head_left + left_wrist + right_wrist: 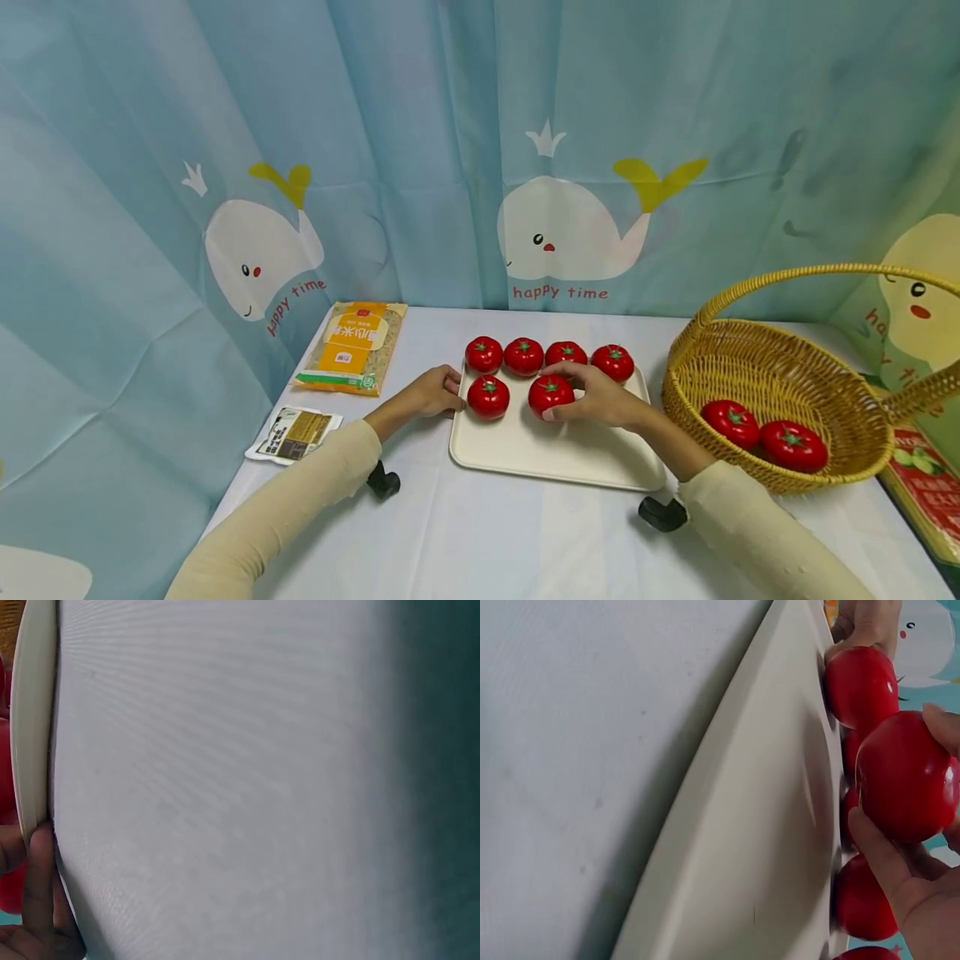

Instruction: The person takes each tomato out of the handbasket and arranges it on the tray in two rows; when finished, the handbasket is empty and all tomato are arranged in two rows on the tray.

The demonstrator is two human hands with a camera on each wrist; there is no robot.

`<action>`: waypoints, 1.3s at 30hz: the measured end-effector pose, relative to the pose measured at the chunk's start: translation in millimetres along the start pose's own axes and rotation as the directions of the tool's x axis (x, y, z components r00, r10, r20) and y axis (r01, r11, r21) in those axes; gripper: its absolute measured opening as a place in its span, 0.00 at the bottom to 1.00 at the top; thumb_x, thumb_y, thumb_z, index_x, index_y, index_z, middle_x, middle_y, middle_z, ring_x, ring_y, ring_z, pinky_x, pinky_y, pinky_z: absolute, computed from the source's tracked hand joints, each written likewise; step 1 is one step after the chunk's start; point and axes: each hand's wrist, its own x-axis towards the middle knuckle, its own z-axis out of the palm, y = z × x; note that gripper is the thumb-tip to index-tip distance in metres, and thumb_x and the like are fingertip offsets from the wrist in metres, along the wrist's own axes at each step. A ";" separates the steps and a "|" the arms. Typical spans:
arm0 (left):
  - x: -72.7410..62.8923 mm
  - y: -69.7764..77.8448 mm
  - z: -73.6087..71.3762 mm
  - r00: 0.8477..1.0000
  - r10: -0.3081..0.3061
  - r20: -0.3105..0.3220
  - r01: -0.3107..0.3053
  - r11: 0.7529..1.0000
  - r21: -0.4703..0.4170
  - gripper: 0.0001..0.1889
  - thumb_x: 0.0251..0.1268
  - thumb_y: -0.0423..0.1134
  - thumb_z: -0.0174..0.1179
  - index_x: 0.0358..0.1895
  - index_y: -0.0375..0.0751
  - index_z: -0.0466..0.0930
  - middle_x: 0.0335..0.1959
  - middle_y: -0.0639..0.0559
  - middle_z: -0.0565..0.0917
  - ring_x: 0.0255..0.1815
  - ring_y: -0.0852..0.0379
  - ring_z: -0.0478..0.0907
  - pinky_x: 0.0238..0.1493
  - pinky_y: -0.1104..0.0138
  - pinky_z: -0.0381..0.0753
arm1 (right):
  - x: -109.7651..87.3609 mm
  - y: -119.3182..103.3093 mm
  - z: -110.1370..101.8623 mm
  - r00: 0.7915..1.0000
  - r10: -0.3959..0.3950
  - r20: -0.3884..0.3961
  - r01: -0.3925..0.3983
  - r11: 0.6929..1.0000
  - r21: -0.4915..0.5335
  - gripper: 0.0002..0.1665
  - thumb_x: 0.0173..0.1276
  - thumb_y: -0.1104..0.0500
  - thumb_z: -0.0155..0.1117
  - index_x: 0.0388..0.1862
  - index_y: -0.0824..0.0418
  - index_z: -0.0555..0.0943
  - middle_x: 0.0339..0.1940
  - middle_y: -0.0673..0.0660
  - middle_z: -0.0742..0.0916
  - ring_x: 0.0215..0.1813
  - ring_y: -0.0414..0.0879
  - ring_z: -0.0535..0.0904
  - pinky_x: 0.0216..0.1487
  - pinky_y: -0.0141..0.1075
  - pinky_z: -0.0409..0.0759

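My right hand grips a glossy red tomato over the cream tray, thumb and fingers around its sides. In the right wrist view this tomato overlaps others behind it. The left hand pinches the tray's left rim, and in the left wrist view its fingers lie along the outside of that rim. Several tomatoes form a row at the back of the tray. Another tomato sits in front of them, beside the left hand.
To the right stands a wicker basket with a tall handle and two tomatoes inside. A bag of grain and a small white packet lie at the left. A red-green package lies beyond the basket. Behind hangs a curtain.
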 end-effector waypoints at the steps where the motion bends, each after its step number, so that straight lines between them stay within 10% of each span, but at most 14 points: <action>1: -0.5 0.0 -0.1 1.000 -0.002 -0.003 0.002 1.000 -0.002 0.23 0.58 0.26 0.67 0.57 0.30 0.71 0.39 0.45 0.78 0.34 0.56 0.79 0.36 0.67 0.89 | 0.3 -0.7 1.3 1.000 0.005 0.002 -0.005 1.000 0.003 0.37 0.57 0.55 0.78 0.64 0.63 0.75 0.56 0.62 0.83 0.57 0.56 0.79 0.53 0.40 0.84; 39: -6.7 3.2 -0.2 1.000 -0.005 -0.016 0.004 0.999 -0.036 0.23 0.57 0.25 0.65 0.57 0.28 0.72 0.37 0.46 0.76 0.34 0.57 0.78 0.38 0.67 0.89 | 12.1 -9.4 17.1 0.999 0.041 0.007 -0.041 0.997 -0.070 0.39 0.56 0.58 0.78 0.64 0.67 0.74 0.59 0.65 0.82 0.58 0.58 0.78 0.58 0.49 0.84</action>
